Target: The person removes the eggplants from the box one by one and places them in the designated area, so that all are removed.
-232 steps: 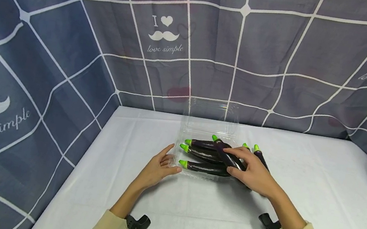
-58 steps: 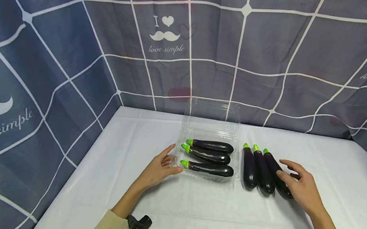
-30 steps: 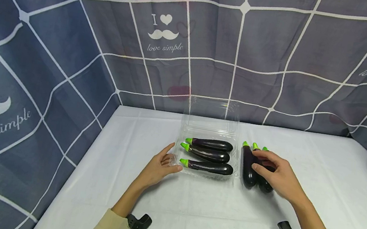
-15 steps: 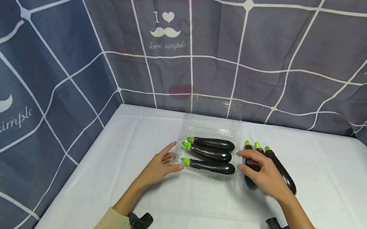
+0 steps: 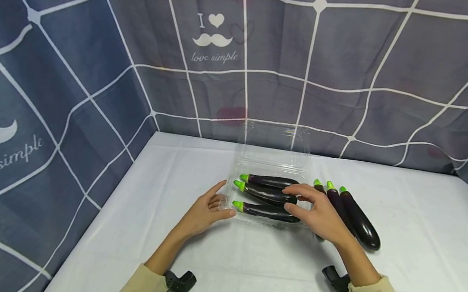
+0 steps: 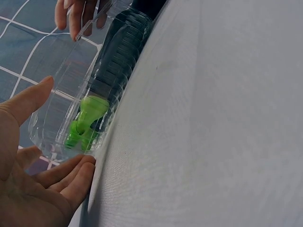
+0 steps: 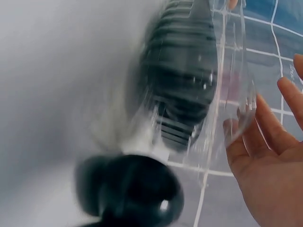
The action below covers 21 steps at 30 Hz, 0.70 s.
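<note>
A clear plastic clamshell box (image 5: 269, 164) holds three dark eggplants with green stems: a back one (image 5: 274, 182), a middle one (image 5: 265, 194) and a front one (image 5: 269, 212). My left hand (image 5: 198, 216) rests its fingers against the box's left end, thumb apart, as the left wrist view shows. Over the box's right end is my right hand (image 5: 319, 214), thumb and fingers spread near the middle eggplant with nothing between them. In the right wrist view, its fingers are beside the clear wall (image 7: 246, 109). Right of the box, three more eggplants (image 5: 361, 220) lie side by side, the leftmost mostly hidden by that hand.
The box's raised lid (image 5: 277, 140) stands at the back, near a grey checked curtain (image 5: 338, 55). A white cloth (image 5: 250, 279) covers the table. Each wrist wears a black camera mount (image 5: 180, 282).
My right hand took an eggplant from the box and laid it at the far right of the row. It has since moved back left over the box. My left hand stays put.
</note>
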Available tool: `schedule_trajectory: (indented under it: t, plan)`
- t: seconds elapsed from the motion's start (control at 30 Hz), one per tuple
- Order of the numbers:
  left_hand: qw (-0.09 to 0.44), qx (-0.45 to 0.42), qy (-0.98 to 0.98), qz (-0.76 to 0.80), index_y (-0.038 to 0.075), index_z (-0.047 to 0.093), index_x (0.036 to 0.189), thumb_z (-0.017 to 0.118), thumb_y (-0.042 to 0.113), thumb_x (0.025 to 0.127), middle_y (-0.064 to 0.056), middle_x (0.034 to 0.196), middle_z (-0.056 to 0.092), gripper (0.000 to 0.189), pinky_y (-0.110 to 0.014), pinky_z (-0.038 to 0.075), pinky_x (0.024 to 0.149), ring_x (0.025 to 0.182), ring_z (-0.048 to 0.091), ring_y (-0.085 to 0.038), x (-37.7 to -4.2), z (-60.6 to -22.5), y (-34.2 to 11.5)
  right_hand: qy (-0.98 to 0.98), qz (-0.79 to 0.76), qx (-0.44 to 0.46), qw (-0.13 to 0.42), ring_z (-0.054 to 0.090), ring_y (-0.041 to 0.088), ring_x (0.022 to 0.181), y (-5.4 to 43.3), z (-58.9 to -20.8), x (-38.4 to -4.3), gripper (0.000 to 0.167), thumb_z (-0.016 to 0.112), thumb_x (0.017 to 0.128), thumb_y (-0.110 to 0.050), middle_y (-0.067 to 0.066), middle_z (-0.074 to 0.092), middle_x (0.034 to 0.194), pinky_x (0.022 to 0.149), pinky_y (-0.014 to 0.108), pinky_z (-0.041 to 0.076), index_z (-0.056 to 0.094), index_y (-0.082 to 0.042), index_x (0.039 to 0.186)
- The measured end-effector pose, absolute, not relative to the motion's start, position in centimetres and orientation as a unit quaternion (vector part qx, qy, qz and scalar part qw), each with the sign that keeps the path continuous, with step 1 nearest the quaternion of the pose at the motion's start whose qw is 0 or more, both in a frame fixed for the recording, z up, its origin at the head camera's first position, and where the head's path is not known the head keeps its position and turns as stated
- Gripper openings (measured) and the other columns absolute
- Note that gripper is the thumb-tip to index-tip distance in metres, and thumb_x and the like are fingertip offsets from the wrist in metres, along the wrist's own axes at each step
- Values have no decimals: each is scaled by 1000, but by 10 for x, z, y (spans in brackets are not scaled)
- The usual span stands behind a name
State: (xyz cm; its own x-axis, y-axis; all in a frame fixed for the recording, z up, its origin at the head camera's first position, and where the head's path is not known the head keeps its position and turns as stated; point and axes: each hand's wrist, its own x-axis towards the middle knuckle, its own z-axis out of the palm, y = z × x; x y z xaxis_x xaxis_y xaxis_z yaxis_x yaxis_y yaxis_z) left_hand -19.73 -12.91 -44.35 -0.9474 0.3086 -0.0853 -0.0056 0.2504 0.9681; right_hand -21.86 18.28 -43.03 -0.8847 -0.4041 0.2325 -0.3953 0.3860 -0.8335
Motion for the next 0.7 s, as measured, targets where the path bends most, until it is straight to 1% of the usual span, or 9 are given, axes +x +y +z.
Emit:
schedule_trajectory:
  t: [0.1, 0.2, 0.33, 0.4, 0.6, 0.7]
  plan:
    - [127, 96, 782, 603, 12, 22, 159, 75, 16, 89, -30, 149, 35, 87, -48, 34, 112, 138, 35, -40, -197, -443, -129, 837, -489, -246, 4, 54, 24, 120, 174, -431, -224, 34, 70, 93, -18, 6, 60, 129, 99, 55, 43, 67, -5, 124]
    - [130, 95, 781, 603, 11, 21, 159, 75, 16, 90, -30, 150, 34, 87, -47, 33, 112, 139, 34, -40, -197, -442, -129, 846, -475, -240, 1, 54, 27, 120, 166, -432, -232, 35, 71, 93, -20, 7, 60, 129, 98, 53, 43, 67, -5, 124]
    - [133, 93, 782, 602, 12, 21, 159, 75, 17, 90, -31, 150, 33, 88, -46, 34, 112, 139, 34, -40, -197, -442, -129, 851, -470, -234, 6, 55, 33, 118, 158, -431, -243, 34, 70, 92, -18, 9, 62, 127, 98, 54, 44, 68, -4, 124]
    - [131, 93, 782, 602, 13, 22, 159, 75, 17, 90, -31, 150, 34, 87, -46, 34, 111, 138, 35, -40, -197, -443, -128, 848, -474, -236, 17, 56, 35, 117, 155, -431, -248, 36, 70, 92, -17, 10, 63, 126, 97, 54, 44, 67, -3, 124]
    - [126, 91, 780, 607, 11, 23, 158, 75, 15, 89, -31, 149, 35, 87, -47, 35, 111, 137, 37, -40, -197, -442, -128, 850, -465, -243, 55, 57, 34, 113, 147, -434, -259, 42, 71, 92, -22, 16, 62, 126, 93, 53, 47, 64, -1, 128]
    - [128, 93, 778, 608, 10, 23, 158, 75, 14, 90, -32, 149, 35, 86, -48, 34, 111, 137, 36, -40, -197, -442, -128, 854, -456, -243, 62, 56, 34, 114, 145, -434, -261, 43, 71, 91, -21, 15, 62, 127, 95, 52, 46, 64, -1, 129]
